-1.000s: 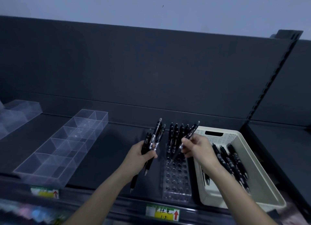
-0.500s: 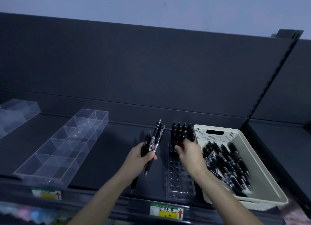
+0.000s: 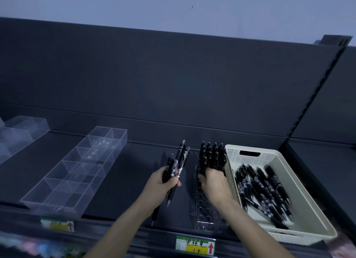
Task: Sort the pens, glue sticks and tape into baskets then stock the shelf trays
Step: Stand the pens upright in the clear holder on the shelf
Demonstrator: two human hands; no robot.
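Fingers (image 3: 174, 181) of our left hand (image 3: 159, 188) wrapped spare pens (image 3: 180, 159); our right hand (image 3: 213, 182) hid its grip; the rack (image 3: 206, 217) likely wanted upright drops.

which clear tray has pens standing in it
The holed rack beside the white basket, under the right hand; the divided tray left of it holds none.

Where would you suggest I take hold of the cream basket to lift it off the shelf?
Probably at the handle slot in the far end wall of the basket, fingers hooked in from above; the pen rack crowds its left side.
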